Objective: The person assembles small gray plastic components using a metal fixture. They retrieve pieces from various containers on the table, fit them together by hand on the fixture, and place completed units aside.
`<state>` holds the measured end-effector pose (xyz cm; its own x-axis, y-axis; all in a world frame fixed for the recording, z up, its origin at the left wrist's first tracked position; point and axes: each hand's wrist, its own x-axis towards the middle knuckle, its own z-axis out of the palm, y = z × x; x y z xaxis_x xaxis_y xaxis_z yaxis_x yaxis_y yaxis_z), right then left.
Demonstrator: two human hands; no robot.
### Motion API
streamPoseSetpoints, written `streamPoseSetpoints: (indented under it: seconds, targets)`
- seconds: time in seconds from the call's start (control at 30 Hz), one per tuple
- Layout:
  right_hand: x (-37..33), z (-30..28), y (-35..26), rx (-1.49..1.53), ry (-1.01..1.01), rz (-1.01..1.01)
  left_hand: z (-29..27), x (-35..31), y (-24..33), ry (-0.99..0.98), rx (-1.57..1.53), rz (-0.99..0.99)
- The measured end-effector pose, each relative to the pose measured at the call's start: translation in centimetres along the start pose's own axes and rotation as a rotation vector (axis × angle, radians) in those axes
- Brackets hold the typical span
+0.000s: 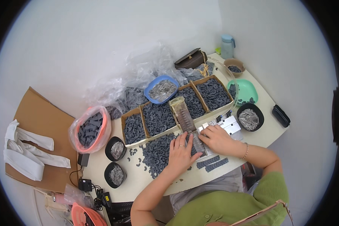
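Note:
My left hand [180, 152] lies with its fingers apart at the left side of a narrow slotted fixture [200, 146]. Its heel rests by a heap of small dark grey plastic parts [157, 153]. On the fixture's other side, my right hand [216, 139] has bent fingers with their tips at its edge; anything pinched there is too small to make out. Beneath and beside that hand sits a silver metal block [231, 126]. Short rows of dark grey parts [216, 165] lie near the table's front edge. A taped long strip [182, 113] leans over the divided box.
Behind the heap stands a divided cardboard box [140, 140] of grey parts, with a blue tray [147, 93] of metal pins on it. Black bowls [106, 152] of pins stand left; another black bowl [260, 126], a green tray [255, 92] and a black case [280, 115] lie right.

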<state>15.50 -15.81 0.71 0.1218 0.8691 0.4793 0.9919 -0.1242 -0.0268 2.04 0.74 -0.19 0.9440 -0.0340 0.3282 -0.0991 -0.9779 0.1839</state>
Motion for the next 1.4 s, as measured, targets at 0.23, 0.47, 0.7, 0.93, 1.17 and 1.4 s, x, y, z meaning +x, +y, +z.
streamPoseSetpoints:
  seconds: [0.23, 0.47, 0.7, 0.93, 1.17, 1.4]
  targets:
    - [-1.4, -0.7, -2.7, -0.091, -0.050, -0.018, -0.5, 0.6, -0.4, -0.014, 0.015, -0.002]
    - [-0.7, 0.0, -3.0, 0.099, -0.043, 0.030, -0.9, 0.6, -0.5, -0.005, -0.061, 0.014]
    - [1.8, -2.3, 0.8, 0.645, 0.113, 0.271, -0.9, -0.2, 0.4, 0.019, -0.051, 0.067]
    - [0.1, 0.1, 2.4, 1.300, 0.405, 0.439, -2.0, -0.3, -0.9, -0.082, -0.017, 0.127]
    - [-1.2, -1.0, 2.2, 1.409, 0.458, 0.511, -3.7, 1.1, -3.4, -0.181, 0.043, 0.301]
    - [-0.9, -1.3, 1.9, 1.424, 0.397, 0.537, -3.7, 1.5, -3.3, -0.152, -0.076, 0.268]
